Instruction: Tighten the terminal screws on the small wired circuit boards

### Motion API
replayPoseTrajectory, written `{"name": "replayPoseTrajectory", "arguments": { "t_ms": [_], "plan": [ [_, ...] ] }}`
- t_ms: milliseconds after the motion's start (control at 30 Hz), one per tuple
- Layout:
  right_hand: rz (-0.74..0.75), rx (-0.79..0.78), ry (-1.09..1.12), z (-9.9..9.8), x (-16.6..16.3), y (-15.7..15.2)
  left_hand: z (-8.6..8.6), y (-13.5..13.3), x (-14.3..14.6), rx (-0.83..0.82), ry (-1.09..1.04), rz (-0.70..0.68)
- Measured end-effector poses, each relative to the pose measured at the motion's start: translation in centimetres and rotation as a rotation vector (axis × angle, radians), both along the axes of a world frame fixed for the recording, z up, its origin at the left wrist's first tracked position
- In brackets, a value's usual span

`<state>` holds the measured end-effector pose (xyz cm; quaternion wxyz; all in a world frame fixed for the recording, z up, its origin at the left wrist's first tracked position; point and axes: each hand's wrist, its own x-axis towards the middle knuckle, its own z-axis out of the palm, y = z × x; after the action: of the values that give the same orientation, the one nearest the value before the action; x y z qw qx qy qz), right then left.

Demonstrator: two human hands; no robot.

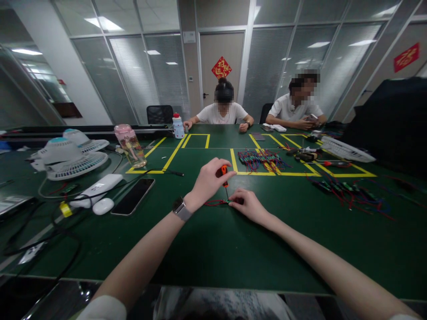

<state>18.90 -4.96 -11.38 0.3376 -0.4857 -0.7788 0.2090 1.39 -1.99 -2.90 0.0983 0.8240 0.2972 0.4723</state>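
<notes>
My left hand (212, 178), with a watch on its wrist, grips the orange and black handle of a screwdriver (225, 183). The screwdriver stands nearly upright, and its tip meets a small green circuit board (226, 202) on the table. Red wires (212, 203) run from the board to the left. With its fingertips pinched at the board's right end, my right hand (247, 204) holds the board against the table. Beyond my hands lies a pile of wired boards (262, 160). More wired boards (350, 193) are spread out to the right.
The green table (207, 253) carries yellow tape. On the left are a phone (134, 197), a power strip (100, 189), cables, a fan (71, 162) and a bottle (130, 146). At right lie another screwdriver (337, 164) and a white keyboard (347, 149). Two people sit across.
</notes>
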Motion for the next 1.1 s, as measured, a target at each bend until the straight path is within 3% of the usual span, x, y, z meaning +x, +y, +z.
{"name": "replayPoseTrajectory", "arguments": {
  "t_ms": [333,600,833,1000,1100],
  "plan": [
    [0.007,0.002,-0.010,-0.1,0.1,0.2,-0.8,-1.3,0.1,-0.249,-0.237,-0.221],
    [0.021,0.029,-0.059,0.3,0.1,-0.1,-0.5,-1.6,0.1,-0.226,-0.185,-0.197],
    [0.009,0.030,-0.089,0.4,-0.1,-0.3,-0.3,-2.7,0.9,-0.047,-0.087,-0.058],
    [0.008,0.039,-0.135,0.3,0.2,-0.4,-0.9,-2.5,0.7,-0.172,-0.182,-0.176],
    [0.078,0.038,-0.296,2.1,0.4,-0.8,-1.0,-1.6,0.0,-0.254,-0.248,-0.190]
  ]
}}
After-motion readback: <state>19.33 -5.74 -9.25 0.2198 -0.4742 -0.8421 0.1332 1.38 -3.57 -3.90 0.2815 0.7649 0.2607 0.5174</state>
